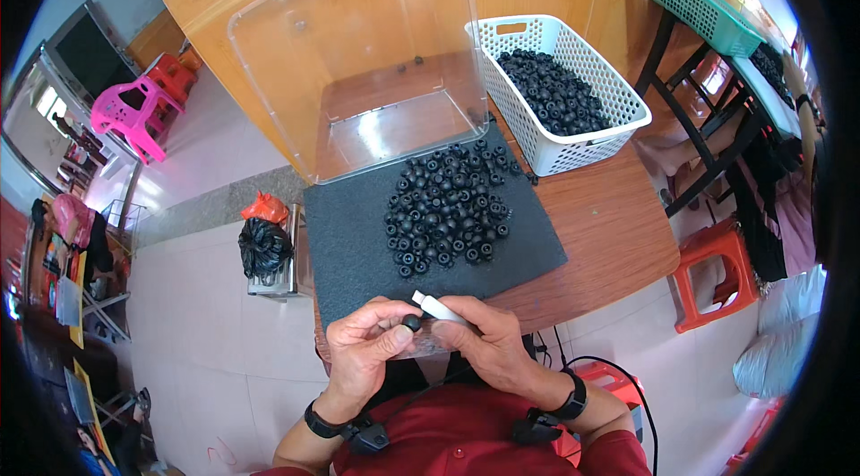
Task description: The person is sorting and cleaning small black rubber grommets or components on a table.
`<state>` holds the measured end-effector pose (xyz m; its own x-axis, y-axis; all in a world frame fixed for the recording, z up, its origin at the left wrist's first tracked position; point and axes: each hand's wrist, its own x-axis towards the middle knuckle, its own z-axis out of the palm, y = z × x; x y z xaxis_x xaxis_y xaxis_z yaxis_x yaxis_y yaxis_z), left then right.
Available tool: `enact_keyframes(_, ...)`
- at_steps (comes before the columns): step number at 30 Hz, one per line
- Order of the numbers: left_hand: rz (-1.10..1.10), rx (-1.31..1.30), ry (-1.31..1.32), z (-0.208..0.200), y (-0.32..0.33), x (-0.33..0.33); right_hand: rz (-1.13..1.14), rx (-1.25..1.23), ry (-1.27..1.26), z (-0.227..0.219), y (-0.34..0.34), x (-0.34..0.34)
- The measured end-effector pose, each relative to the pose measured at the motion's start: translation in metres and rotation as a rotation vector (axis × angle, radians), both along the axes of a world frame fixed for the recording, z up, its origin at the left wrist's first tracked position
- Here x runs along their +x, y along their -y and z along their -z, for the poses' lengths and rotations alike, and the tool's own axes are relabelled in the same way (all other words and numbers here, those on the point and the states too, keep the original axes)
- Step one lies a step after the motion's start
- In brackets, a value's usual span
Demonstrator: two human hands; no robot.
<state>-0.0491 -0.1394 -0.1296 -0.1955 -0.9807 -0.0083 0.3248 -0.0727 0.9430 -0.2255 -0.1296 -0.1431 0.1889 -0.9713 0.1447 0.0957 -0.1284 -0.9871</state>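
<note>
While the left hand (pixel 358 351) is pinching a small black ball (pixel 411 322) between thumb and fingertips, the right hand (pixel 493 343) is gripping a white tool (pixel 442 310) with curled fingers, its tip pointing up near the ball. Both hands are working beside a dark mat (pixel 345 234), where more black balls (pixel 448 207) are lying piled. Beyond, a white basket (pixel 587 151) is holding similar balls.

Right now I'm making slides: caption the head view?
Left hand pinches a black bead; right hand holds a white tool.
</note>
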Motion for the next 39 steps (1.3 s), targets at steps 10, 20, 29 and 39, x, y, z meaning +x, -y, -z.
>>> enact_keyframes(10,-0.022,-0.008,-0.015,0.004,0.004,0.003,0.004,-0.144,-0.200,-0.011,0.008,-0.005)
enact_keyframes(20,0.004,-0.013,-0.073,0.002,0.003,0.005,-0.013,-0.311,-0.241,-0.010,0.006,0.003)
enact_keyframes(29,-0.027,-0.043,0.007,0.002,0.000,0.004,0.044,-0.407,-0.378,-0.007,0.006,0.000)
enact_keyframes(39,-0.029,-0.010,-0.030,0.002,0.000,0.002,-0.015,0.024,-0.056,-0.006,-0.002,-0.002)
